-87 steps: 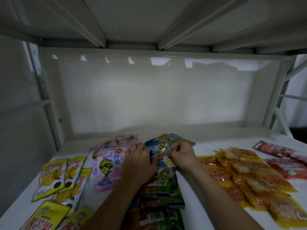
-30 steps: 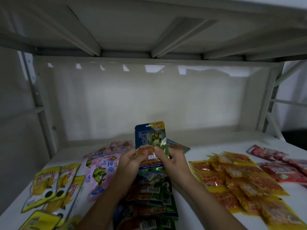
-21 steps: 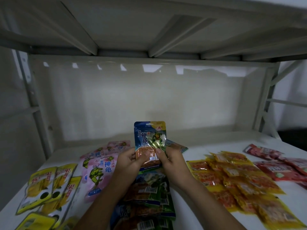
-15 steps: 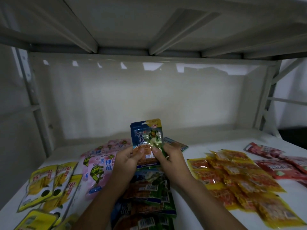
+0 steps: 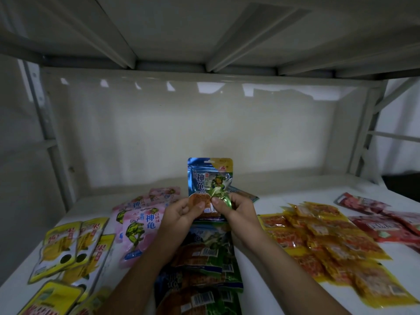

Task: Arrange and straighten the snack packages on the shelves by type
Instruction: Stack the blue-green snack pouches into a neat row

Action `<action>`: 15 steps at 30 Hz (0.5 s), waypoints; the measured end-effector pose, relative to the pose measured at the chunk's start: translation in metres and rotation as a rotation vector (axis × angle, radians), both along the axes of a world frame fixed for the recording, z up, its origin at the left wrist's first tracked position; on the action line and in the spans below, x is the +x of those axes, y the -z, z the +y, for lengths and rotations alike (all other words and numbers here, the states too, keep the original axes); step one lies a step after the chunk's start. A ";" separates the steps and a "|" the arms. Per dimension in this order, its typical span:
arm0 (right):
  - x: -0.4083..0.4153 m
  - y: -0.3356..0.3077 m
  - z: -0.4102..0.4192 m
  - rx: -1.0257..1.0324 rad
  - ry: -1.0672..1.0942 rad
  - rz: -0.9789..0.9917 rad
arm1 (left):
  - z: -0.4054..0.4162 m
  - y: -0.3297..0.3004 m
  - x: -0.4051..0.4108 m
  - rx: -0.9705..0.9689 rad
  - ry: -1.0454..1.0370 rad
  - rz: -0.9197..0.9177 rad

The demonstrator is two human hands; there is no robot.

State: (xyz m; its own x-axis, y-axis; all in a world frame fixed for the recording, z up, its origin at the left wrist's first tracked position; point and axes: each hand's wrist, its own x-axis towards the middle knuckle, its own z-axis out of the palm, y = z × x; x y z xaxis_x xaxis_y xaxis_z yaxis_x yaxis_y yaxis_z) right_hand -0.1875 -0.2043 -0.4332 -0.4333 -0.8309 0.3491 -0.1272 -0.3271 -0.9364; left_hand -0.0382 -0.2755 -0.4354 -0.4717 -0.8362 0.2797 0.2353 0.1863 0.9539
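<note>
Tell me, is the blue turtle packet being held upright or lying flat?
Upright: both the left hand and right hand pinch the blue packet's bottom edge, its top pointing up, above the shelf.

2 hands (image 5: 181,214) hold 1 upright blue turtle packet (image 5: 209,178). On the shelf (image 5: 295,194) lie about 4 pink turtle packets (image 5: 141,228), at least 5 yellow packets (image 5: 68,244), roughly 4 red packets (image 5: 386,223); the orange packets (image 5: 329,246) and green-blue packets (image 5: 204,258) overlap too much to count.

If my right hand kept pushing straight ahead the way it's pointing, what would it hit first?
Probably the blue foil packet lying flat just behind the right hand, which pinches the upright blue turtle-print packet; past that, the shelf's white back panel. Depth is unclear.
</note>
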 end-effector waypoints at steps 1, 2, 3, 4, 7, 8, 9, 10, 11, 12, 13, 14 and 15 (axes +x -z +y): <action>0.000 -0.002 0.002 -0.001 -0.016 -0.014 | 0.000 0.000 0.001 -0.009 0.003 -0.005; 0.000 -0.003 0.004 -0.003 -0.037 -0.020 | -0.001 0.001 0.001 -0.028 -0.006 -0.014; 0.000 -0.004 0.006 -0.001 -0.052 -0.016 | -0.001 0.001 0.001 -0.055 -0.026 -0.027; -0.001 -0.004 0.006 0.006 -0.059 -0.009 | -0.001 0.001 0.002 -0.087 -0.046 -0.037; 0.001 -0.008 0.009 0.009 -0.079 -0.030 | -0.001 0.001 0.001 -0.120 -0.054 -0.021; 0.002 -0.009 0.009 0.007 -0.085 -0.058 | -0.001 0.001 0.001 -0.118 -0.038 -0.005; 0.002 -0.010 0.009 0.006 -0.086 -0.094 | 0.000 0.000 0.000 -0.117 -0.024 0.011; 0.003 -0.011 0.010 0.000 -0.091 -0.132 | 0.000 0.000 -0.001 -0.112 -0.011 0.018; 0.003 -0.012 0.009 -0.015 -0.095 -0.164 | 0.000 0.000 -0.001 -0.108 -0.006 0.013; 0.003 -0.010 0.008 -0.033 -0.082 -0.167 | 0.001 -0.001 -0.002 -0.105 -0.011 0.007; 0.003 -0.009 0.006 -0.063 -0.046 -0.141 | 0.001 -0.001 -0.004 -0.101 -0.042 0.007; 0.003 -0.009 0.005 -0.085 0.002 -0.092 | 0.002 -0.001 -0.004 -0.100 -0.092 0.013; 0.003 -0.008 0.004 -0.098 0.051 -0.033 | 0.003 -0.001 -0.005 -0.116 -0.154 0.009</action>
